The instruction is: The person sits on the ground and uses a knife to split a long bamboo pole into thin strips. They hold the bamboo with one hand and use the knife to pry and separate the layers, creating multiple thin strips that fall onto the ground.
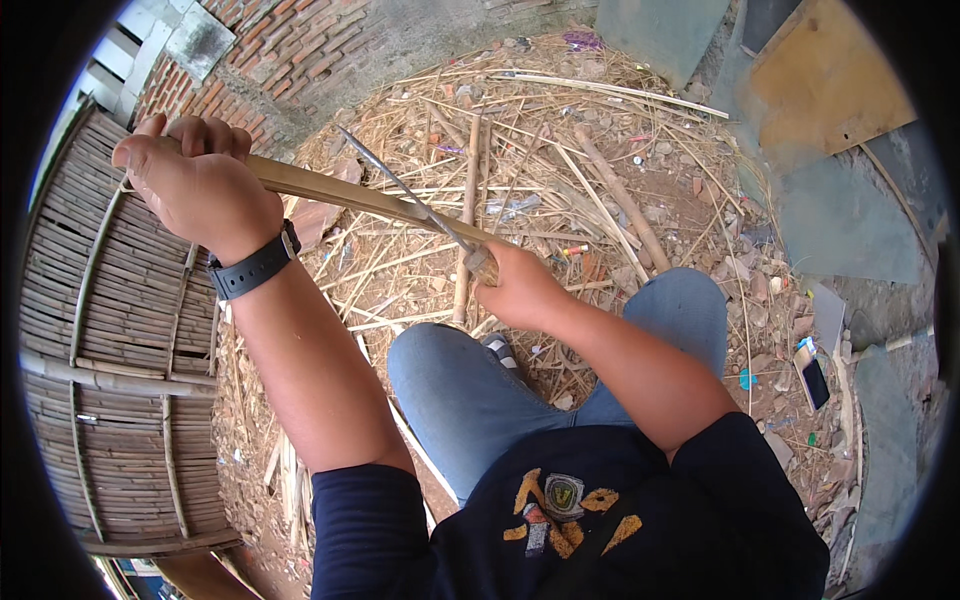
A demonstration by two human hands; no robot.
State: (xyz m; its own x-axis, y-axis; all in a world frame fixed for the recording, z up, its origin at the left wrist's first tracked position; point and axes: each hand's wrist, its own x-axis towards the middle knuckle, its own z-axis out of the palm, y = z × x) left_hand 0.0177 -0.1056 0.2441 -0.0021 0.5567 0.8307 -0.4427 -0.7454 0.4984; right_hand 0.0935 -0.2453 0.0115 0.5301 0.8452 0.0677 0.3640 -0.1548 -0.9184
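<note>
My left hand, raised at the upper left, is closed around one end of a pale split bamboo strip. The strip slopes down to the right, toward my right hand. In front of my knees, my right hand grips the handle of a knife with a long, narrow blade. That blade points up and left and crosses the strip near its lower end. Whether the edge bites into the bamboo cannot be made out. My right fingers are partly hidden behind the handle and the strip.
Bamboo shavings and sticks litter the ground. A bamboo slat panel stands at left, a brick wall behind. Grey sheets lean at right, near a phone. My bent knees lie below the knife.
</note>
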